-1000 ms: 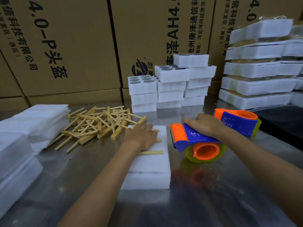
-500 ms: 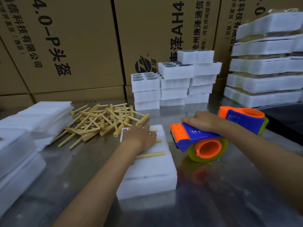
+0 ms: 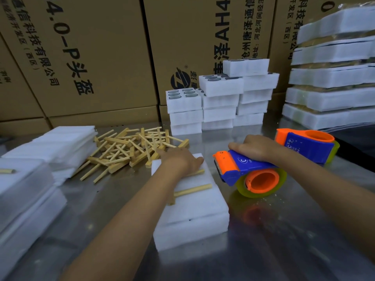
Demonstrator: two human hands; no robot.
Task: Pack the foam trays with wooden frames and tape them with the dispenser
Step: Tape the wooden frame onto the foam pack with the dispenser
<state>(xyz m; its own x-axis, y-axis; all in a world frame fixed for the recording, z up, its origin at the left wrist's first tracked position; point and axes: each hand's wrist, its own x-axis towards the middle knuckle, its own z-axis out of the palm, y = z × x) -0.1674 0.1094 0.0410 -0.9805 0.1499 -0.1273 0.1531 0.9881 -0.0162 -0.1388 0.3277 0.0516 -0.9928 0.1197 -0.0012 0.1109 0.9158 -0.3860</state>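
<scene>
Palm-down, left hand (image 3: pixel 180 160) presses foam tray (image 3: pixel 192 211); right hand (image 3: pixel 257 148) grips dispenser (image 3: pixel 243 169).

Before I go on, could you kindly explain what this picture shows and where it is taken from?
There is no machine here: a camera on a person's head looks down at their two bare hands over a shiny metal table. The left hand presses wooden sticks onto a white foam block. The right hand grips a blue and orange tape dispenser. A second dispenser lies behind it. A pile of loose sticks, foam stacks and cardboard boxes stand beyond.
</scene>
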